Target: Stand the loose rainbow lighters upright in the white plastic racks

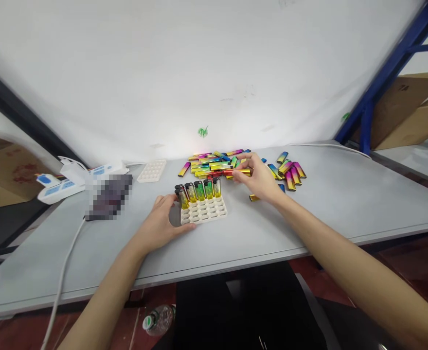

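My left hand [159, 221] grips the left side of a white slotted tray [208, 212], its thumb along the front edge and its fingers at the back left corner. Several lighters [200, 190] with black tops and yellow, green or clear bodies stand upright in the tray's back slots. My right hand [254, 176] pinches a shiny red-and-gold lighter case [242, 172], held lengthwise over the near side of a pile. That pile of metallic lighter cases [203, 164], in gold, pink, blue and green, lies behind the tray. More cases [290, 177] lie right of my right hand.
A second white slotted tray [151, 171] lies at the back left. Further left are a power strip [64, 189], a blurred dark item [112, 197] and a white cable [66, 272]. A white wall [206, 73] bounds the table [309, 214]; below stands a plastic bottle [159, 320].
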A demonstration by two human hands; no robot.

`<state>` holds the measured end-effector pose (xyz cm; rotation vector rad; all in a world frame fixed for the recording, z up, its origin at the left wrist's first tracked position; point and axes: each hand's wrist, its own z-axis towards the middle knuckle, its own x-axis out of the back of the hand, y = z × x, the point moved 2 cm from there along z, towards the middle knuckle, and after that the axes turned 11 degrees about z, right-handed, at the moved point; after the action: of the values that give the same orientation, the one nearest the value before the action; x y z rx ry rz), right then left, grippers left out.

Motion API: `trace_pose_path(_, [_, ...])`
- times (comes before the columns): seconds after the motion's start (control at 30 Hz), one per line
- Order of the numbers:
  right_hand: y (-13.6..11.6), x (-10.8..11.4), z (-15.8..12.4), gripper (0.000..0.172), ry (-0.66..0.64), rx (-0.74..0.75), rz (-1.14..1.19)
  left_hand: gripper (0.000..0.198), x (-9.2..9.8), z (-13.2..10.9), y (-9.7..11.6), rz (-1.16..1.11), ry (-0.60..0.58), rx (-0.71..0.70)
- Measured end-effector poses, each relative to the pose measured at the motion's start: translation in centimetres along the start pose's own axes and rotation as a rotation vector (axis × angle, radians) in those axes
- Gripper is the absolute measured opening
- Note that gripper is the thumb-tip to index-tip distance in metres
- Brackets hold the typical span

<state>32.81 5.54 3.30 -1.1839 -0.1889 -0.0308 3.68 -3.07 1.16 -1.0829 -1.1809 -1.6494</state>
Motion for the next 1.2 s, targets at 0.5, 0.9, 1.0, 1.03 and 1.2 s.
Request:
trace_pose_path(0.5, [-1.1, -0.2, -0.4, 0.010, -0.107, -0.479, 0.750, 0.062, 0.1, 0.0, 0.2, 0.013, -0.005, 0.005])
trace_pose_path(0.9, [-0.6, -0.6, -0.4, 0.030, -0.091, -0.364, 0.593, 0.061, 0.2, 0.0, 0.2, 0.016, -0.007, 0.008])
trace_pose_path(1.0, [-1.0, -0.6, -0.5, 0.037, -0.071, -0.423, 0.670, 0.061, 0.2, 0.0, 0.2, 0.020, -0.002, -0.002])
trace_pose_path(1.03, [-1.1, -0.6, -0.5, 0.043, -0.076, -0.426, 0.683, 0.060, 0.2, 0.0, 0.2, 0.020, -0.002, -0.007])
trace_pose_path(1.2, [-1.4, -0.8, -0.8, 0.059, -0.057, -0.435, 0.660, 0.057, 0.2, 0.1, 0.3, 0.026, -0.003, -0.010])
